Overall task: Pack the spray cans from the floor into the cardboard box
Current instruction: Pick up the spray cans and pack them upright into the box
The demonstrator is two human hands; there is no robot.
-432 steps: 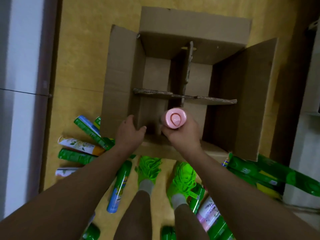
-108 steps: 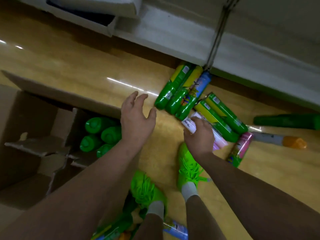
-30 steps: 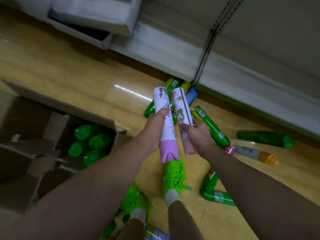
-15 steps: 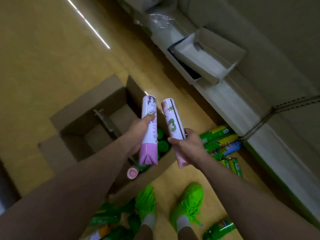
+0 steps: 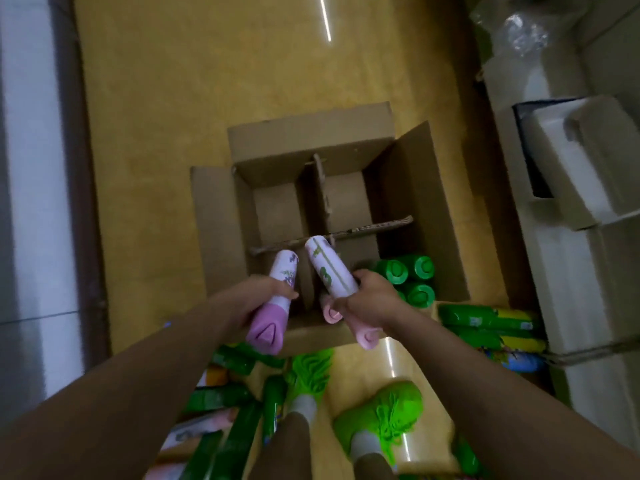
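Open cardboard box (image 5: 221, 237) w/ crossed dividers (image 5: 377, 226) sits on yellow floor (image 5: 194, 81); green-capped cans (image 5: 412, 275) upright in its near-right compartment, one pink-capped can (image 5: 329, 308) in the near-left. Green cans (image 5: 485, 320) lie beside box at right. Left hand (image 5: 256, 296) grips purple-capped spray can (image 5: 273, 306); right hand (image 5: 367, 296) grips pink-capped spray can (image 5: 332, 271), both tilted, bases over the box's near side.

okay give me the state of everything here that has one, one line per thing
cardboard box: flaps open, dividers in
green cans: upright in near-right compartment
purple-capped can: held in left hand, tilted over box
pink-capped can: held in right hand, tilted
floor cans: lying down
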